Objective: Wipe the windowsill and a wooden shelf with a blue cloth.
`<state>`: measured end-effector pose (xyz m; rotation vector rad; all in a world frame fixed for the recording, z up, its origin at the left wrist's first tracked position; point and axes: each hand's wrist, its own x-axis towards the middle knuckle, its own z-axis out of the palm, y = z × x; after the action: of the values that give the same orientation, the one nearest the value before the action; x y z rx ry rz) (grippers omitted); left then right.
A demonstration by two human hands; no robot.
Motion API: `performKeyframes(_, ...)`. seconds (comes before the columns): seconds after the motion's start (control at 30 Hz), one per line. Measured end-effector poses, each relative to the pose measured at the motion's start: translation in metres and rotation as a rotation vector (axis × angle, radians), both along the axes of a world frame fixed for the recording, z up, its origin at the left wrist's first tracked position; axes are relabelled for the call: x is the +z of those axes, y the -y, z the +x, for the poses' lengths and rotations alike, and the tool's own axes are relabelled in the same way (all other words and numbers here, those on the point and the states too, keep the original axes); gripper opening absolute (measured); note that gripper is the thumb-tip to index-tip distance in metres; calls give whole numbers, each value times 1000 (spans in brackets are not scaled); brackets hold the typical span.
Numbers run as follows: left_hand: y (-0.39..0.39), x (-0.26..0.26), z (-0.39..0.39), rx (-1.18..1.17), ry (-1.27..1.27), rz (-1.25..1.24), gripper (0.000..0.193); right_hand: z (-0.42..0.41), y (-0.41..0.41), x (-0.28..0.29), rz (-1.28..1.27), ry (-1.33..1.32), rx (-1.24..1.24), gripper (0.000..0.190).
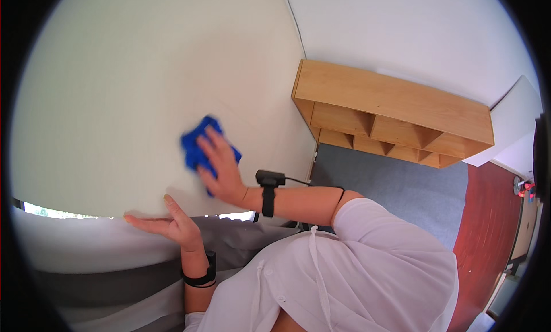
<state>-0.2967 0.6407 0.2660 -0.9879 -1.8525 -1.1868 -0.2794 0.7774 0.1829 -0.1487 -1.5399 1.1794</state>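
A crumpled blue cloth (196,149) lies against a broad cream wall surface (116,116). Over the cloth, my right hand (221,170) presses with fingers spread, its outline a little blurred. My left hand (181,224) holds nothing; its thumb is apart from the fingers, near the wall's lower edge. Whether the left fingertips touch the wall, I cannot tell. Black straps circle both wrists, the right one carrying a small black device (270,177) with a cable.
To the right stands a wooden cubby shelf (396,99), near the wall corner. Below it are a grey mat (387,185) and a red floor (484,224). Grey curtains (107,254) hang at lower left, beside bright window strips (64,212). A white panel (512,121) leans at far right.
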Motion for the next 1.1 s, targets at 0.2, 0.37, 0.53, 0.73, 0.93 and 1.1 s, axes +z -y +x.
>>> performKeyframes(0.2,-10,-11,-15,299,-146,74,70,17,-5,-51,389,119,92,63)
performKeyframes(0.37,-2,-10,-16,387,-326,-74,42,-29,-85,-83,-121,146,-177,58)
performKeyframes(0.53,-3,-21,-17,390,-265,-113,34,-67,-188,-57,-519,173,-244,52)
performKeyframes(0.73,17,-36,-19,502,-318,-140,30,-44,-120,-21,-63,37,-180,57)
performKeyframes(0.93,26,-48,-21,531,-240,-48,31,-81,-225,-34,-70,-15,-298,50)
performKeyframes(1.1,26,-48,-13,698,-167,-58,36,-105,-299,-109,-514,165,-343,50)
